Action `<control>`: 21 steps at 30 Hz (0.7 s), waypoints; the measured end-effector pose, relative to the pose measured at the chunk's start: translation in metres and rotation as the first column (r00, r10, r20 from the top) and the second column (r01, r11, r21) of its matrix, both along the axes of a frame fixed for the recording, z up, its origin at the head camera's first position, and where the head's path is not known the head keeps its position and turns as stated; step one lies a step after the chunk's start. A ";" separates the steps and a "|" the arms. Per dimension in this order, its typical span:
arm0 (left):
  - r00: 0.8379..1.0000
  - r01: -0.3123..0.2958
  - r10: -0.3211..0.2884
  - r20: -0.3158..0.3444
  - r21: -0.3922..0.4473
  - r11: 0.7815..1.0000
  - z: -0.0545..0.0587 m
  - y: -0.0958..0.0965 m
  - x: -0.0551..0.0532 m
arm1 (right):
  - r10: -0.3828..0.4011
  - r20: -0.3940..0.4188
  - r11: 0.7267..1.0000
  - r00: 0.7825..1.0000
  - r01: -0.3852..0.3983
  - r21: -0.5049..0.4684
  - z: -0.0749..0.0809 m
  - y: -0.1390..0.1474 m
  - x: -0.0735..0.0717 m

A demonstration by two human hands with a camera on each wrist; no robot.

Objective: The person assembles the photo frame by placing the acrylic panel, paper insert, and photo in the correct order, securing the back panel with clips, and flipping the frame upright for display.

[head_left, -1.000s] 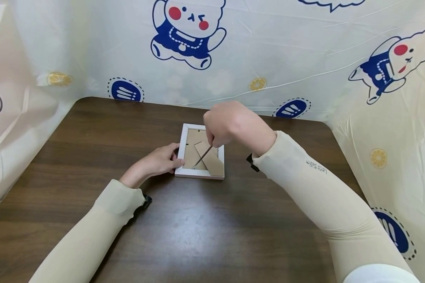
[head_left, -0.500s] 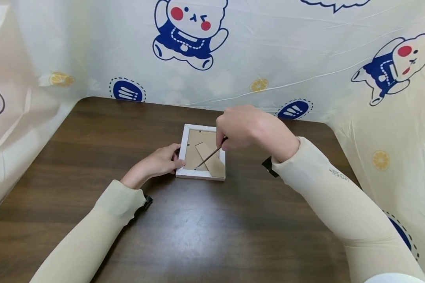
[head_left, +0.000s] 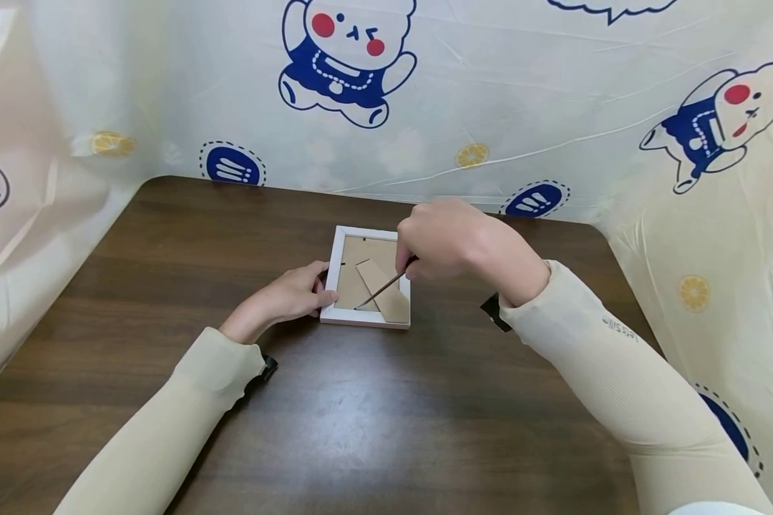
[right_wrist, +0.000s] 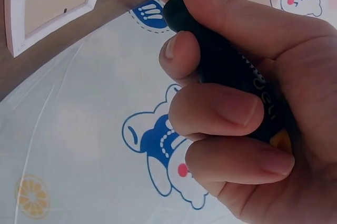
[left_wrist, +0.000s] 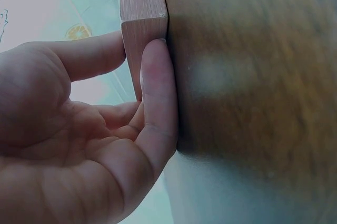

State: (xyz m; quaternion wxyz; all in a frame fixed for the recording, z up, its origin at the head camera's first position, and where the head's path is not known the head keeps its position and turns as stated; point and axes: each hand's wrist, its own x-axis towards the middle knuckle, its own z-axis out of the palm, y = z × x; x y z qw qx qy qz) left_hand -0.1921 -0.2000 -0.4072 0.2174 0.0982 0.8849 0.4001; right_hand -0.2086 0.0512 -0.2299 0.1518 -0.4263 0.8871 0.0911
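Head cam: white frame (head_left: pixel 353 280) lies back-up on the table (head_left: pixel 335 429), left hand (head_left: pixel 293 292) gripping its left edge. Right hand (head_left: pixel 467 242) is by its right edge, screwdriver (head_left: pixel 386 285) tip at the frame's lower-left. Left wrist: fingers hug the frame near a corner. Right wrist: fingers wrapped tight round the dark handle (right_wrist: pixel 224 59), frame off beyond.

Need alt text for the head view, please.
A right hand points a screwdriver at the lower edge of a white picture frame lying face down on a wooden table; the left hand grips the frame's left side.
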 end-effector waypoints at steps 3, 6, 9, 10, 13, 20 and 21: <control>1.000 0.000 0.000 0.000 0.002 1.000 0.000 0.001 0.000 | -0.007 0.003 1.000 1.000 0.007 -0.006 -0.002 0.001 -0.001; 1.000 0.001 -0.001 -0.003 0.009 1.000 0.000 0.001 0.000 | -0.011 0.017 1.000 1.000 0.011 -0.015 -0.003 0.004 -0.004; 1.000 -0.003 0.003 -0.002 0.016 1.000 0.000 0.001 0.000 | -0.026 0.041 0.999 0.999 0.027 -0.026 -0.005 0.009 -0.011; 1.000 -0.002 0.002 -0.003 0.018 1.000 0.000 0.001 0.000 | -0.031 0.054 0.999 0.998 0.033 -0.028 -0.006 0.011 -0.014; 1.000 -0.004 0.004 0.000 0.019 1.000 0.001 0.001 0.000 | -0.043 0.097 0.998 0.994 0.047 -0.037 -0.011 0.018 -0.023; 1.000 -0.002 0.002 0.003 0.019 1.000 0.001 -0.001 0.000 | -0.066 0.228 0.996 0.972 0.078 -0.042 -0.028 0.040 -0.048; 1.000 -0.001 0.001 0.002 0.020 1.000 0.001 -0.001 0.000 | -0.071 0.252 0.995 0.965 0.085 -0.044 -0.031 0.043 -0.052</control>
